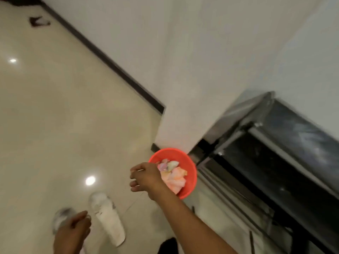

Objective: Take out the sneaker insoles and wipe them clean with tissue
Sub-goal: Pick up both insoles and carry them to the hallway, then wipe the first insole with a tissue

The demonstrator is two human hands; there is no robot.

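Note:
A white sneaker (107, 221) lies on the glossy tiled floor at the bottom. Left of it is a second, grey-white sneaker (61, 218), blurred and partly hidden by my left hand (73, 233). That hand's fingers are curled, and I cannot tell whether it grips the shoe. My right hand (145, 177) hovers at the left rim of a red plastic bin (190, 173), fingers spread and nothing in them. Crumpled tissues (175, 178), white with pink and orange tints, fill the bin. No insole is clearly visible.
A white wall column (183, 88) stands just behind the bin. A black glass cabinet with a metal frame (275, 162) runs along the right. A dark baseboard (110, 59) lines the far wall, and a small dark object (38, 21) lies on the floor at top left.

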